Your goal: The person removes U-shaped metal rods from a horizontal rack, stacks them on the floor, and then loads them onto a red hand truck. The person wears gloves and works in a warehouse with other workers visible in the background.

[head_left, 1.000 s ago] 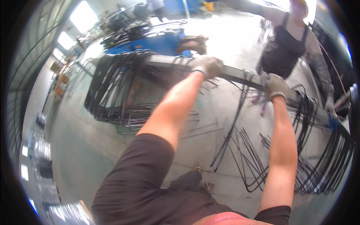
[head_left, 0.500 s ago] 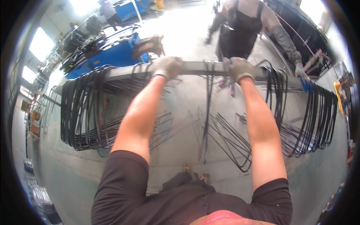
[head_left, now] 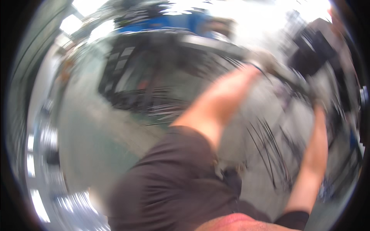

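Motion smears the whole view. A long grey metal beam (head_left: 216, 45) runs from the upper left down toward the right, with my hands at it. My gloved left hand (head_left: 261, 61) lies over the beam, its fingers closed round it as far as the blur shows. Farther right, my gloved right hand (head_left: 318, 96) is closed on the same beam, its fingers badly blurred. Bent dark metal rods (head_left: 110, 77) hang from the beam's left part in a dense bunch. More thin rods (head_left: 266, 150) show below, between my forearms.
Across the beam at the upper right stands another person in a dark apron (head_left: 312, 50); their hands cannot be made out. Blue containers (head_left: 173, 23) with dark items stand at the back. Grey-green floor (head_left: 100, 131) spreads at the left.
My view has swung left and tilted, so the beam now slopes down to the right. Both hands appear farther right in the picture, still at the beam. The picture has become strongly blurred.
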`<state>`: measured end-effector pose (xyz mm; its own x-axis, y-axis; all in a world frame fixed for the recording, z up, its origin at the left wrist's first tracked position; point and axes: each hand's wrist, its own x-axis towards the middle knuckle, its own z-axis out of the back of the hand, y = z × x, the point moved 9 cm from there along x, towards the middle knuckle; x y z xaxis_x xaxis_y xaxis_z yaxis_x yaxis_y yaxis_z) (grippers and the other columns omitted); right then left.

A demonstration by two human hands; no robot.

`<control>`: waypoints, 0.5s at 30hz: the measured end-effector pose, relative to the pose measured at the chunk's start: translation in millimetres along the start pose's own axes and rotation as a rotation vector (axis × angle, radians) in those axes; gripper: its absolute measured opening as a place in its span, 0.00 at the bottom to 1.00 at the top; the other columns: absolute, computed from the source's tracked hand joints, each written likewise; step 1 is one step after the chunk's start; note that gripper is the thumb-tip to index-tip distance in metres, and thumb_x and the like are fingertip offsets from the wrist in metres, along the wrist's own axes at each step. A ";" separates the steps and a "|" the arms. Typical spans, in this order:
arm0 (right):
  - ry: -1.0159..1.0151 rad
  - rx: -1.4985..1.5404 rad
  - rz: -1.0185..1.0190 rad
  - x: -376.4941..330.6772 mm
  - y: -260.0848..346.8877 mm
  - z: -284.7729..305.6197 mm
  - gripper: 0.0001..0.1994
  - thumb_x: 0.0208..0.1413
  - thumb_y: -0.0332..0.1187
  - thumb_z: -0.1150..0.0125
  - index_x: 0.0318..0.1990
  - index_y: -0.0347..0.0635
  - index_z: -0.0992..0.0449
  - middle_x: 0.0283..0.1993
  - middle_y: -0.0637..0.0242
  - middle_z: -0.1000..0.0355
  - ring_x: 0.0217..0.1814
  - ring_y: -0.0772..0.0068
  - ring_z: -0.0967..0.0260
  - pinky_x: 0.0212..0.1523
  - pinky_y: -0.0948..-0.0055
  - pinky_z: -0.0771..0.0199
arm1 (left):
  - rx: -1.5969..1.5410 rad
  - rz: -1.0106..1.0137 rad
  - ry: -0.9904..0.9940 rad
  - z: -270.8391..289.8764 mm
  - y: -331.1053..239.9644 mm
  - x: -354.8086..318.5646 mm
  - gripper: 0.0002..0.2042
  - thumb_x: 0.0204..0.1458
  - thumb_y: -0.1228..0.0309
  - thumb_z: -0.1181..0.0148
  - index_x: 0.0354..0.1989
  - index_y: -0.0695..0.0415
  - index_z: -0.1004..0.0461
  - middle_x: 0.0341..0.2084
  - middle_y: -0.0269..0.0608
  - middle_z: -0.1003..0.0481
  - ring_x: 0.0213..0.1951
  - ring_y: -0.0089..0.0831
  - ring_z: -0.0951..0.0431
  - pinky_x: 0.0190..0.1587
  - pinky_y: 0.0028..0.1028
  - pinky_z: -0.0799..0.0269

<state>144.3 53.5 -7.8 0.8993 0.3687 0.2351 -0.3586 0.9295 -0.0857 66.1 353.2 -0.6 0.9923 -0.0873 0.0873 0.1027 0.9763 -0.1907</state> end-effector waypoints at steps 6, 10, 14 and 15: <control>0.094 0.153 -0.276 -34.5 23.3 57.3 0.33 0.77 0.64 0.56 0.55 0.50 0.08 0.61 0.53 0.13 0.65 0.46 0.15 0.69 0.48 0.18 | 0.000 0.211 -0.059 38.5 8.7 -31.9 0.28 0.73 0.48 0.56 0.55 0.51 0.10 0.52 0.57 0.12 0.55 0.58 0.10 0.64 0.54 0.19; 0.093 0.197 -0.281 -42.4 21.2 70.7 0.31 0.77 0.64 0.53 0.50 0.55 0.08 0.55 0.55 0.11 0.62 0.44 0.14 0.65 0.47 0.18 | -0.003 0.214 -0.088 35.4 7.8 -27.7 0.30 0.75 0.49 0.60 0.53 0.54 0.09 0.49 0.58 0.11 0.55 0.59 0.11 0.64 0.54 0.19; 0.081 0.214 -0.254 -40.9 22.4 71.6 0.30 0.77 0.63 0.54 0.50 0.54 0.08 0.55 0.55 0.11 0.62 0.46 0.14 0.66 0.47 0.18 | 0.016 0.225 -0.055 39.2 7.6 -28.0 0.31 0.75 0.49 0.61 0.56 0.54 0.10 0.53 0.57 0.12 0.57 0.58 0.11 0.64 0.54 0.20; 0.082 0.210 -0.247 -39.1 23.3 73.0 0.31 0.77 0.63 0.54 0.50 0.54 0.08 0.55 0.56 0.11 0.62 0.46 0.14 0.66 0.47 0.19 | 0.017 0.228 -0.056 39.2 7.3 -29.7 0.30 0.75 0.49 0.61 0.56 0.54 0.10 0.53 0.57 0.12 0.57 0.58 0.12 0.64 0.53 0.20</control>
<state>82.5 60.2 51.8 0.9796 0.1401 0.1443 -0.1637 0.9723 0.1670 34.7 370.7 33.7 0.9844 0.1465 0.0979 -0.1253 0.9727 -0.1955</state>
